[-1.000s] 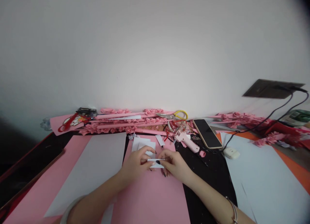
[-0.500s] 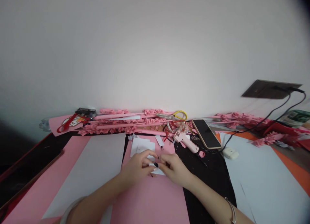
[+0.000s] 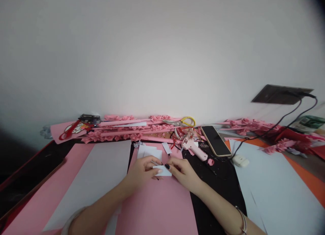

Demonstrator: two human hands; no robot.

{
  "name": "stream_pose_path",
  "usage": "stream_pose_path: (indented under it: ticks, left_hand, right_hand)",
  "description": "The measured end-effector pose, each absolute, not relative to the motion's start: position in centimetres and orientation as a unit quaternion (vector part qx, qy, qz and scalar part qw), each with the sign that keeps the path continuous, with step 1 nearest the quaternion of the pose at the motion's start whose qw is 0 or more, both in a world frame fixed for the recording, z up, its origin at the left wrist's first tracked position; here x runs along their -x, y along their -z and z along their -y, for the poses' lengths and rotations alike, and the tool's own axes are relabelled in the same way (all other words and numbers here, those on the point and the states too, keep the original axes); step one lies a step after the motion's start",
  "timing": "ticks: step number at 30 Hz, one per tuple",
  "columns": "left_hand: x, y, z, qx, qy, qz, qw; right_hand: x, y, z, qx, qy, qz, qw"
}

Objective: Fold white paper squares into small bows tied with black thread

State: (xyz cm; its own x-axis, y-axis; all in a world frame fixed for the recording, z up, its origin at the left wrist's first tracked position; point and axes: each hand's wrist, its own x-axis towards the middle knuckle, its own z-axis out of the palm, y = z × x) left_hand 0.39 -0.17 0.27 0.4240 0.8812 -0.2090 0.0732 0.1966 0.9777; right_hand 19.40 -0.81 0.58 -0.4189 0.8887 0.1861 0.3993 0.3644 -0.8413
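— Small white paper piece (image 3: pixel 163 171)? Where?
— Pinched between left hand (image 3: pixel 142 172) and right hand (image 3: pixel 183 172), just above pink sheet (image 3: pixel 157 208).
— Long axis?
— Left to right, one end per hand; equally near.

white paper piece (image 3: pixel 164 170) | pink sheet (image 3: pixel 157 204) | yellow-handled scissors (image 3: pixel 181 122) | black phone (image 3: pixel 215 140)

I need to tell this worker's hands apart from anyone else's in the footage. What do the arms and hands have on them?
Both forearms are bare, no sleeves. The left hand has a pale bangle on its wrist; the right hand has a thin silver bracelet. Fingernails are painted dark.
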Motion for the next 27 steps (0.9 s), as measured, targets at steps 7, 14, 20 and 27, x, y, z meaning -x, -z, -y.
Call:
stream_pose_path:
  ticks: [7,14,20,27]
  left_hand:
    - [-0.33,-0.45,0.41,-0.661,-0.301,-0.422,0.543]
    - [-0.32,-0.83,0.31,-0.697,-0.293,-0.458,0.468]
    - [-0.22,-1.11,0.52,-0.689,-0.290,-0.485,0.454]
    - [0.02,-0.72,0.29,-0.698,-0.334,-0.484,0.408]
  right_hand:
    - [-19.12,-0.57,1.42,0.410,-0.352,0.785,0.303]
    - [-19.01,-0.83,1.67,0.401,-0.335,0.805,0.283]
    - [-18.90,-0.79,1.79,0.415,-0.346,0.789,0.292]
    - [-18.96,-0.83,1.52,0.441,-0.387,0.743,0.321]
